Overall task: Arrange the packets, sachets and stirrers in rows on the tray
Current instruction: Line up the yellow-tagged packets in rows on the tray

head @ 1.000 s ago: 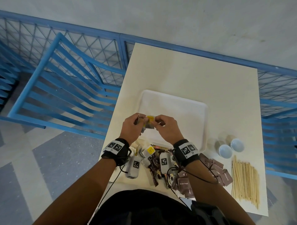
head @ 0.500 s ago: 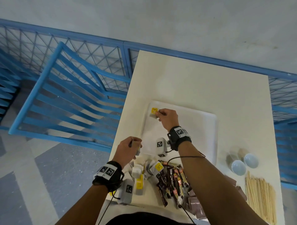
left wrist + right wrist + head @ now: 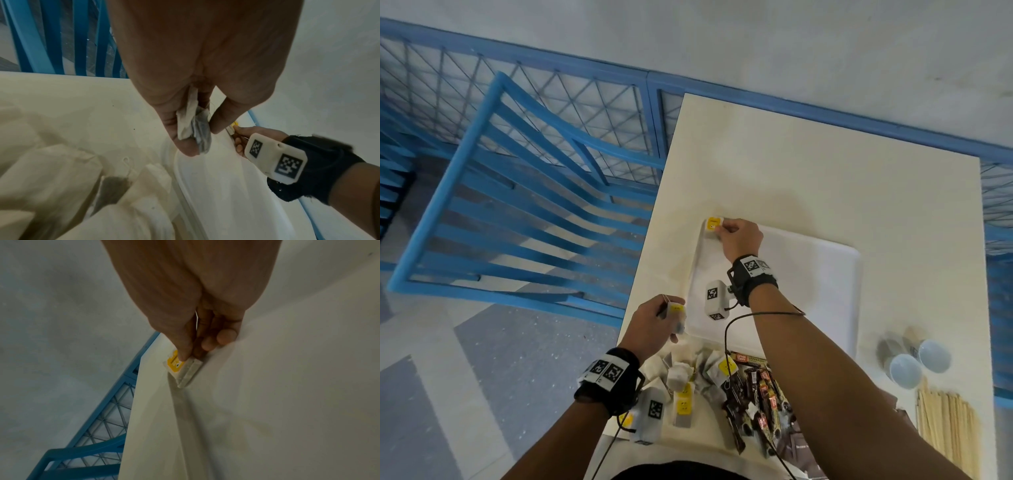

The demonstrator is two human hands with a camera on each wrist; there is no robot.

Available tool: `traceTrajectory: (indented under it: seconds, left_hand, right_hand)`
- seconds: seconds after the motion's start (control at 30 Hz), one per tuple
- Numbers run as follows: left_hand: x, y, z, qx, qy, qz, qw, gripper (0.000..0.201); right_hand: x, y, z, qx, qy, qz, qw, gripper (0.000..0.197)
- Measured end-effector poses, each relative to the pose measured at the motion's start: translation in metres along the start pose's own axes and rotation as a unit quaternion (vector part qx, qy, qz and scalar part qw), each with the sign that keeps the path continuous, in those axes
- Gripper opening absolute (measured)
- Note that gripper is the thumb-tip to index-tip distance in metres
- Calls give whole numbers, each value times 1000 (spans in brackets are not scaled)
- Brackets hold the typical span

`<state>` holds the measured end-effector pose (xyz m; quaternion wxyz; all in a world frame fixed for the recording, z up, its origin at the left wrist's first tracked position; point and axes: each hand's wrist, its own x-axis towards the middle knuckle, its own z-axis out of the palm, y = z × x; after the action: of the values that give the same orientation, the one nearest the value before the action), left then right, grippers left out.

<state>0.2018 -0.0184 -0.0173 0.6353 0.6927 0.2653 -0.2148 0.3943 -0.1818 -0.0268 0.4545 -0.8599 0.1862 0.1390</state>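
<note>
Reaching further than half a second ago, the right hand (image 3: 739,238) now presses a yellow-tagged tea bag (image 3: 713,226) into the far left corner of the white tray (image 3: 808,291); thumb and fingers pinch its edge, as the right wrist view shows. The left hand (image 3: 654,325) has stayed at the tray's near left corner, its fingers curled around a second tea bag (image 3: 677,317) with its yellow tag uppermost.

On the cream counter (image 3: 825,178) near the person lies a loose pile of tea bags (image 3: 688,377), with dark coffee sachets (image 3: 756,394) beside them, partly hidden by the right forearm. Further right stand two small white cups (image 3: 917,363) and a bundle of wooden stirrers (image 3: 948,428). A blue slatted chair (image 3: 517,205) stands left of the counter, against a blue mesh railing (image 3: 551,92).

The first tea bag lies under the right fingertips; the tray's floor otherwise shows bare white.
</note>
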Motion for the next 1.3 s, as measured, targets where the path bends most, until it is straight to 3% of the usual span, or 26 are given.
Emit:
traceTrajectory:
  seconds: [0.3,0.47,0.63,0.77,0.93,1.1,1.17,1.3]
  left_hand:
    - [-1,3,3,15,3,10,1000,11]
    - [-2,4,2,16,5,6,1000,11]
    - [-3,6,-1,4,6,1,1000,19]
    - [-5,7,0,-15,10,3,1000,11]
    - [-6,12,-2,-35,11,-3,999,25]
    - [-4,21,-1,-69,29,2,997,11]
    - [-4,27,0,-73,43,6,996,7]
    - [-5,32,2,-78,48,24,996,2]
  right_hand:
    - [-1,-2,2,5,10,4,1000,20]
    - [-7,4,1,-11,24,12,1000,29]
    - [-16,9,6,-36,12,-2,999,18]
    - [-20,4,6,-41,6,-1,999,18]
    - [-22,3,6,-47,8,0,999,21]
    - [-37,-1,-7,-14,25,-30,999,22]
    - [-54,-3,-15,-10,-30,-71,997,18]
    - [-94,0,-29,-34,-233,-122,964,23]
